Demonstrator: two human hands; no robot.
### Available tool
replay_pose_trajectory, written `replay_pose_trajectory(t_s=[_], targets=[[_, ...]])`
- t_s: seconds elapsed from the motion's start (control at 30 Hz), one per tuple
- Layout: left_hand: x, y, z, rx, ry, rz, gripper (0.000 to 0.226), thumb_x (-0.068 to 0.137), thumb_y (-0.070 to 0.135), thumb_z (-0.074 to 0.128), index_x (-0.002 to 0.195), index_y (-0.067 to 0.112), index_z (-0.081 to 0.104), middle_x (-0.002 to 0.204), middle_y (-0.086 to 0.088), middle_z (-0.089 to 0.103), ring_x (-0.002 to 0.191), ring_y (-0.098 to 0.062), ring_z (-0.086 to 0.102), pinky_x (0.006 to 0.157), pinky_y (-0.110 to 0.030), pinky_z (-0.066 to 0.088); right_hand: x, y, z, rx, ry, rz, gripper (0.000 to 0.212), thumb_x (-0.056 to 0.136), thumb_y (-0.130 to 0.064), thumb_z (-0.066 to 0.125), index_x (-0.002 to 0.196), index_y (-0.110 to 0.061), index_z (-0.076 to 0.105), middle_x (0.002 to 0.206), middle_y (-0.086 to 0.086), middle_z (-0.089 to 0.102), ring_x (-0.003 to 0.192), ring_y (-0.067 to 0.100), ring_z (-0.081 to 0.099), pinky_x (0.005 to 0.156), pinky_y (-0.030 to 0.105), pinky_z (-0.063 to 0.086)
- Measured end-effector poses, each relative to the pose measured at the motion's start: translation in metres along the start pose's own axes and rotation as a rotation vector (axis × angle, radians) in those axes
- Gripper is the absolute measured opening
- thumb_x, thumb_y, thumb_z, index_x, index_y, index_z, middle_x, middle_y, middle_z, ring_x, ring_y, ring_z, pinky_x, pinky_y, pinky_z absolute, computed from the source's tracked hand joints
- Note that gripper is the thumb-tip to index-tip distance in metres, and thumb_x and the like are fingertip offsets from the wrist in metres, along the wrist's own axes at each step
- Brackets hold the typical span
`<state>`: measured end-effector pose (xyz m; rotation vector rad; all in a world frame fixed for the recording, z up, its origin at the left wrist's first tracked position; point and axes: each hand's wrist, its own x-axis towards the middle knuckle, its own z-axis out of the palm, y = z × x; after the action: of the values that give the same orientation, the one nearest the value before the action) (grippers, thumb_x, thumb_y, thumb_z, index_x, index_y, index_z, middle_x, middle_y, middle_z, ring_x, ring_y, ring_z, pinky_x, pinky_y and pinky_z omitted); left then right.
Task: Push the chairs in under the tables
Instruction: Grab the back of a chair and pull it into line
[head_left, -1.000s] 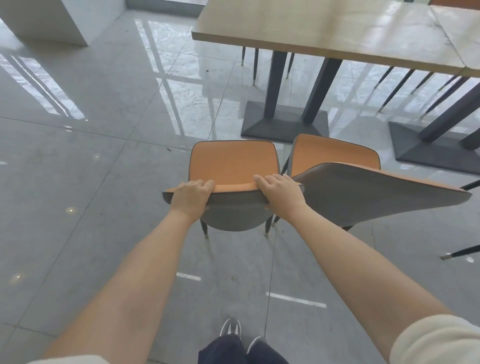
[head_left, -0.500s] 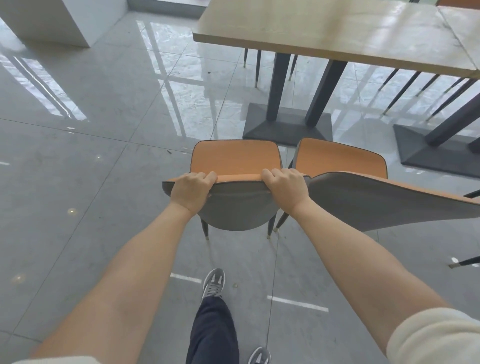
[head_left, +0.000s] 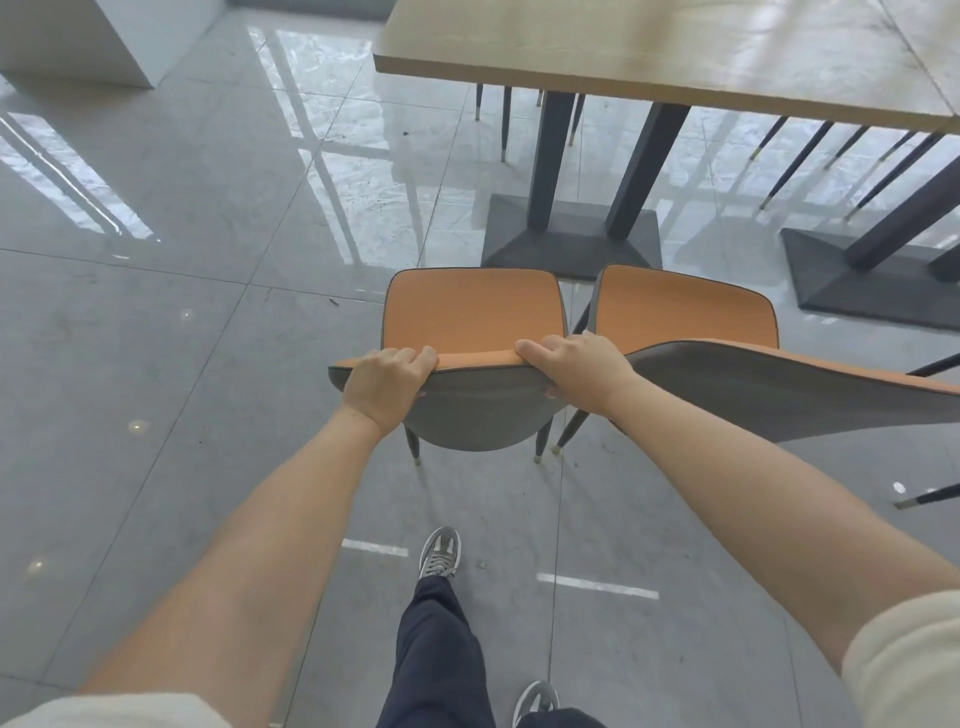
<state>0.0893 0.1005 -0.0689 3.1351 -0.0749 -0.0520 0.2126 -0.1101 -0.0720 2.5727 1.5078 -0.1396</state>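
Hands hold the top edge of one chair's backrest at the centre of the frame. The left hand (head_left: 385, 385) wraps the left end of that edge, fingers curled over onto the orange front and knuckles toward the camera; its grip is closed on the backrest. The right hand (head_left: 574, 369) clasps the right end the same way, fingers over the top and thumb tucked under against the grey back. The held chair (head_left: 472, 322) has an orange seat and a grey shell back, with thin dark legs tipped in a pale colour standing on the floor (head_left: 156, 338). Its seat points toward the upper part of the frame, and its front edge lies short of the tabletop (head_left: 649, 47), not yet beneath it.

A second chair (head_left: 685, 312) of the same kind stands just beside it on the right, its grey backrest sweeping out to the right edge of the frame behind the right forearm. The wood-coloured tabletop fills the upper right, carried on dark slanted legs rising from a dark base (head_left: 571, 244) that sits just past the chairs' seats. More thin chair legs show beyond the tabletop. A grey shoe (head_left: 441, 551) is planted on the glossy grey tiles at lower centre, below the held chair.
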Motion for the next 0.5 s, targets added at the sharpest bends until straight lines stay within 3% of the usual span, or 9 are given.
replay_pose_trajectory(t_s=[0.07,0.13,0.27,0.33,0.43,0.5], targets=[[-0.003,0.0,0.003,0.008,-0.034,-0.014,0.033,0.074,0.007,0.075,0.101,-0.003,0.058,0.084,-0.021,0.068,0.073,-0.035,0.065,0.065,-0.039,0.052,0.0,-0.005,0.003,0.052,-0.027,0.03,0.043,0.084,-0.023,0.063,0.118,-0.015,0.038,0.093,0.01,0.06,0.075,0.029,0.06,0.056,0.032,0.044],[-0.002,-0.004,0.005,0.069,-0.079,-0.029,0.038,0.082,0.013,0.068,0.113,0.002,0.049,0.098,-0.016,0.065,0.085,-0.033,0.062,0.071,-0.038,0.048,0.0,-0.004,0.001,0.103,-0.063,0.075,0.044,0.081,-0.021,0.066,0.114,-0.014,0.038,0.09,0.011,0.06,0.073,0.029,0.059,0.054,0.033,0.046],[0.0,-0.011,0.005,0.093,-0.098,-0.017,0.042,0.082,0.017,0.066,0.117,0.009,0.044,0.099,-0.01,0.063,0.084,-0.027,0.061,0.068,-0.034,0.048,-0.003,0.003,-0.001,0.151,-0.105,0.12,0.043,0.078,-0.013,0.067,0.11,-0.013,0.038,0.089,0.011,0.059,0.07,0.029,0.059,0.053,0.035,0.047],[0.001,-0.012,0.002,0.11,-0.086,0.005,0.043,0.079,0.014,0.07,0.115,0.006,0.048,0.089,-0.012,0.065,0.074,-0.028,0.063,0.058,-0.032,0.046,-0.004,0.003,0.0,0.125,-0.081,0.121,0.032,0.081,-0.007,0.063,0.103,-0.01,0.041,0.086,0.012,0.06,0.067,0.03,0.058,0.051,0.033,0.042],[0.001,-0.01,-0.005,0.09,-0.013,0.07,0.042,0.049,-0.009,0.083,0.086,-0.005,0.063,0.049,-0.016,0.058,0.035,-0.027,0.055,0.034,-0.024,0.043,-0.004,0.002,0.003,0.062,-0.025,0.129,0.018,0.084,0.001,0.053,0.098,-0.007,0.045,0.082,0.014,0.061,0.061,0.027,0.053,0.049,0.031,0.037],[0.003,-0.011,-0.006,0.044,0.033,0.063,0.038,0.047,-0.014,0.081,0.081,-0.007,0.064,0.043,-0.017,0.056,0.031,-0.028,0.052,0.032,-0.027,0.044,-0.003,0.004,0.003,0.063,0.018,0.133,0.014,0.086,0.0,0.049,0.098,-0.006,0.047,0.082,0.014,0.062,0.061,0.026,0.051,0.051,0.029,0.034]])
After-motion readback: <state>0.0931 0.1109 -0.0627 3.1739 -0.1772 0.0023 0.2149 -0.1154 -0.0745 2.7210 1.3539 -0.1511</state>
